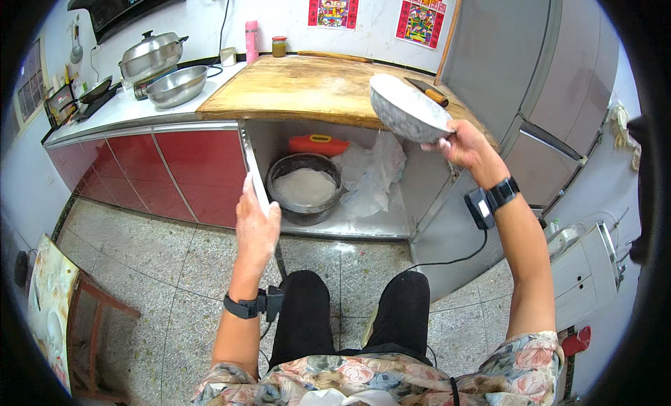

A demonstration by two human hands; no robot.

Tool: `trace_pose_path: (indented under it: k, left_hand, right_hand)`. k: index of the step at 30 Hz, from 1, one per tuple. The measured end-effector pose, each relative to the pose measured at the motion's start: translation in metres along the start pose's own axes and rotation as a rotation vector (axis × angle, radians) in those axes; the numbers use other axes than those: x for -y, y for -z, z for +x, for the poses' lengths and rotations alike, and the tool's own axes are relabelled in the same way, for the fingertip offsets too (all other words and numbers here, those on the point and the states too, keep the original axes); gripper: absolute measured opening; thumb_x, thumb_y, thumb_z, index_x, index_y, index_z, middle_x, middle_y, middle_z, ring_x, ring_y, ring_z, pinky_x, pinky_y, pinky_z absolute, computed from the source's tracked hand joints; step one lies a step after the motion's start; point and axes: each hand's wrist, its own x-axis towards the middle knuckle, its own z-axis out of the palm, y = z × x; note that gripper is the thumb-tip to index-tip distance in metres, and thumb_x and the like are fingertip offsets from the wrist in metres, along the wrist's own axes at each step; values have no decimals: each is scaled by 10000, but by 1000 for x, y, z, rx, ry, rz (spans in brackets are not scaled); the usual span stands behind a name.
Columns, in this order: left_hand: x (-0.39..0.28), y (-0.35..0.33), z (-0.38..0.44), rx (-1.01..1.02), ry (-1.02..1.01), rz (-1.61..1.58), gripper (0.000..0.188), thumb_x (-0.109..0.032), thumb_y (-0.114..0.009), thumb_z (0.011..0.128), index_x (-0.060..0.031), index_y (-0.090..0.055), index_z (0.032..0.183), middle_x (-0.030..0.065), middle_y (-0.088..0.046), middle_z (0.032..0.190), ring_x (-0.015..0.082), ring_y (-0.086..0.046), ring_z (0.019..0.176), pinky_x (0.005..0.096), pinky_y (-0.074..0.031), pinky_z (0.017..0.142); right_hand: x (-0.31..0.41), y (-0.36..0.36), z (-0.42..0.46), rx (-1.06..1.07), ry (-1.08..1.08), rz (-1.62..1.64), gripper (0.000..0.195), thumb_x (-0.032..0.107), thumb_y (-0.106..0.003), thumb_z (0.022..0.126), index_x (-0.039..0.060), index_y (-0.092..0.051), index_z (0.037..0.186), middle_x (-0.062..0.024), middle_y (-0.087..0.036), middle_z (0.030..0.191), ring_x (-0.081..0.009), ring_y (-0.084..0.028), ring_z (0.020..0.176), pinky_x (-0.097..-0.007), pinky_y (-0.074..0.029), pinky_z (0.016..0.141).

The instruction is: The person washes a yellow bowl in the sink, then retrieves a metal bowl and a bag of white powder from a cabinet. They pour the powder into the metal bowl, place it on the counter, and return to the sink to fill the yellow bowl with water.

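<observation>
My right hand (461, 143) grips the rim of a grey-patterned bowl (403, 120), tilted beside the front right of the wooden board. The bowl looks white inside; whether that is powder or its own lining I cannot tell. My left hand (257, 222), dusted with white, holds the edge of a cabinet door (257, 178) that stands open. Inside the cabinet, a dark basin (305, 217) contains white powder (305, 187), possibly flour. Crumpled clear plastic bags (372, 170) lie to its right, and a red-orange object (318, 145) is behind it.
On the wooden board (304, 86) are a cleaver (427, 93) and white dust; a rolling pin (335, 56) lies along its back edge. A steel bowl (178, 86) and lidded steel pot (152, 54) stand left. A refrigerator (493, 65) bounds the right; a table (52, 301) is lower left.
</observation>
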Motion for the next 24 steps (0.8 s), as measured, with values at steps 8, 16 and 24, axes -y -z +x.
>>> trace_pose_path:
  k: [8, 16, 24]
  left_hand:
    - [-40, -85, 19, 230, -1, -15, 897, -485, -585, 859, 110, -188, 1399, 273, -475, 1134, 445, -513, 1066, 473, -458, 868]
    - [-29, -189, 54, 248, -17, -58, 536, -315, -605, 879, 57, -380, 1194, 285, -475, 1098, 459, -532, 999, 493, -477, 818]
    - [-10, -277, 98, 219, -97, -220, 304, -171, -598, 877, 62, -466, 1020, 295, -475, 1025, 467, -497, 962, 502, -425, 862]
  right_hand:
    - [36, 32, 127, -260, 86, 32, 370, 33, -377, 886, -105, -390, 1229, -290, -525, 1128, -478, -596, 856, -415, -612, 655]
    - [23, 51, 174, -392, 87, 117, 375, 87, -408, 916, -12, -384, 1276, -237, -483, 1206, -490, -563, 958, -485, -601, 722]
    - [33, 73, 136, -235, 94, -84, 510, 277, -528, 943, -2, -319, 1316, -251, -587, 1099, -382, -657, 810, -418, -608, 685]
